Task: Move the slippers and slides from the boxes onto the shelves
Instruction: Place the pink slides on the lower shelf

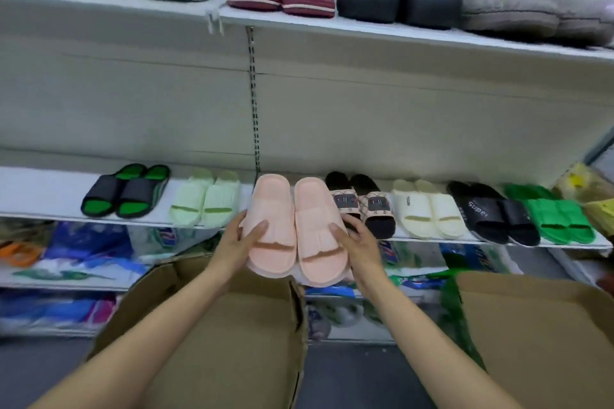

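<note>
Boxes: two open cardboard boxes [212, 325] stand nearest, no slippers visible inside.
Left hand [237, 242]: its grip is closed on the left pink slide.
Right hand [357, 242]: its grip is closed on the right one.
Pink slides [295, 229]: one pair, held side by side so they land together, heels over the lower shelf [43, 196] edge.
Lower shelf: six pairs already placed.
Upper shelf [332, 26]: at least four pairs.
</note>
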